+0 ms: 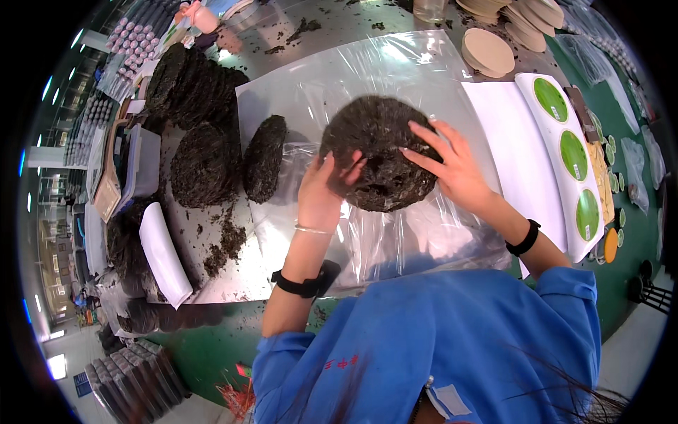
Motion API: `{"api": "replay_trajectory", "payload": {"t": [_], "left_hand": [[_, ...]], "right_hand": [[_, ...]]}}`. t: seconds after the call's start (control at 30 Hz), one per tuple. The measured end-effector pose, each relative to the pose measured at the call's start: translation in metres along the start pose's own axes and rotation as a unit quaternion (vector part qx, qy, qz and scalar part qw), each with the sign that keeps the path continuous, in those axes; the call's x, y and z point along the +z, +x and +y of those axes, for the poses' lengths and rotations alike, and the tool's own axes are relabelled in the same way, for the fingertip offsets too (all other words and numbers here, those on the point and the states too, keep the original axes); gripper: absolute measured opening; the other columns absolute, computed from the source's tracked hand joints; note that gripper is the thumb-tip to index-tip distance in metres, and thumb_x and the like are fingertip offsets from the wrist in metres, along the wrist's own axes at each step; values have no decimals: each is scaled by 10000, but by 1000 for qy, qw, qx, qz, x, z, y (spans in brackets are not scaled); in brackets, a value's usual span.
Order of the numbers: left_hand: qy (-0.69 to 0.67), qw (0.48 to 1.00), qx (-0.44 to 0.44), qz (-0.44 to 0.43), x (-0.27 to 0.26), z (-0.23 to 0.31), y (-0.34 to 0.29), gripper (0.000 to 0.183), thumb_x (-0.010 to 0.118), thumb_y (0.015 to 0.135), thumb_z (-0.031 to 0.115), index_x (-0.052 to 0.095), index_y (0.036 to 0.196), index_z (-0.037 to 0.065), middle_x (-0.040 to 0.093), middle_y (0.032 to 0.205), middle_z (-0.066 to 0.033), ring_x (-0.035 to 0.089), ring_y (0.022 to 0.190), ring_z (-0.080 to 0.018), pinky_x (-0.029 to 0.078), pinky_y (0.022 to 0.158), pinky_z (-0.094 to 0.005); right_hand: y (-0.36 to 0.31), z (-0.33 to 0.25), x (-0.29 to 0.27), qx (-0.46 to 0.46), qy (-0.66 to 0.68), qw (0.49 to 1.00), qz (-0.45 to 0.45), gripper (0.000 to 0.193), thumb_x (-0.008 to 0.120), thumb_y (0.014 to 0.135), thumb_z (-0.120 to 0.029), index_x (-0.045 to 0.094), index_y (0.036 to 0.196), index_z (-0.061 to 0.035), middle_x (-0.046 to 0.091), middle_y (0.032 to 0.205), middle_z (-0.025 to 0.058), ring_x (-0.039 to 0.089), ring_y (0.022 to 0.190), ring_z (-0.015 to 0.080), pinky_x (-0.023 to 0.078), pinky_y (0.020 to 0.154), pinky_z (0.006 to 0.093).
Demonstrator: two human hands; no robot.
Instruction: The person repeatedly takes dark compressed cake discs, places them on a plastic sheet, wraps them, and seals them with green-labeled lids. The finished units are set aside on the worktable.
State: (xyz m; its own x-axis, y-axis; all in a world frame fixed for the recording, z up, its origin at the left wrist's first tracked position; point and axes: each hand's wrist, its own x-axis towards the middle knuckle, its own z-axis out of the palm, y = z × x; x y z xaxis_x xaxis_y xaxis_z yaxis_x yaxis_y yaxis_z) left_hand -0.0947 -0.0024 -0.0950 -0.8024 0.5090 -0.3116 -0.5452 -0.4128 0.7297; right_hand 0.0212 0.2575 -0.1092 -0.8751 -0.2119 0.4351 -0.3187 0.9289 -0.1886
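Both hands grip a round, dark dried seaweed cake (381, 152), tilted above a sheet of clear plastic film (409, 63). My left hand (322, 189) holds its left edge, some fingers blurred against the dark surface. From the right, my right hand (458, 164) closes on the rim, with fingers spread over the upper face. One more dark cake (265, 159) leans on the film's left edge. Beside it are a round cake (205, 166) and a stack of cakes (187, 85).
Dark crumbs (226, 244) litter the metal table's left side. A curled white sheet (164, 254) and a plastic bin (141, 162) stand farther left. To the right lie white paper (519, 148) and a sheet of green round labels (573, 155). Pale discs (487, 53) are stacked at the back.
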Motion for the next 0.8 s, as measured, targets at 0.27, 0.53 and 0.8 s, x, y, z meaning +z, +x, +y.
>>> {"api": "replay_trajectory", "payload": {"t": [0.27, 0.53, 0.8], "left_hand": [[704, 557, 377, -227, 16, -11, 41, 1040, 882, 731, 458, 372, 1590, 171, 241, 1681, -171, 142, 1560, -416, 97, 1246, -588], [785, 483, 252, -295, -1, -30, 72, 1013, 801, 822, 446, 244, 1651, 274, 40, 1743, -101, -35, 1584, -434, -50, 1208, -673], [856, 392, 141, -305, -1, -36, 81, 1083, 792, 823, 452, 140, 1669, 271, -118, 1728, -155, -130, 1568, -459, -105, 1167, -713]], "right_hand": [[3, -4, 13, 30, 37, 997, -54, 570, 699, 755, -14, 637, 1317, -91, 494, 1482, 128, 415, 1420, 355, 385, 1138, 492], [11, -20, -10, 44, 179, 981, -65, 407, 708, 897, -187, 643, 1243, 17, 595, 1309, 160, 532, 1282, 335, 416, 1116, 468], [23, -18, 6, -24, 1, 976, -217, 398, 665, 952, -401, 722, 928, -7, 669, 1077, 101, 559, 1222, 282, 342, 1182, 476]]}}
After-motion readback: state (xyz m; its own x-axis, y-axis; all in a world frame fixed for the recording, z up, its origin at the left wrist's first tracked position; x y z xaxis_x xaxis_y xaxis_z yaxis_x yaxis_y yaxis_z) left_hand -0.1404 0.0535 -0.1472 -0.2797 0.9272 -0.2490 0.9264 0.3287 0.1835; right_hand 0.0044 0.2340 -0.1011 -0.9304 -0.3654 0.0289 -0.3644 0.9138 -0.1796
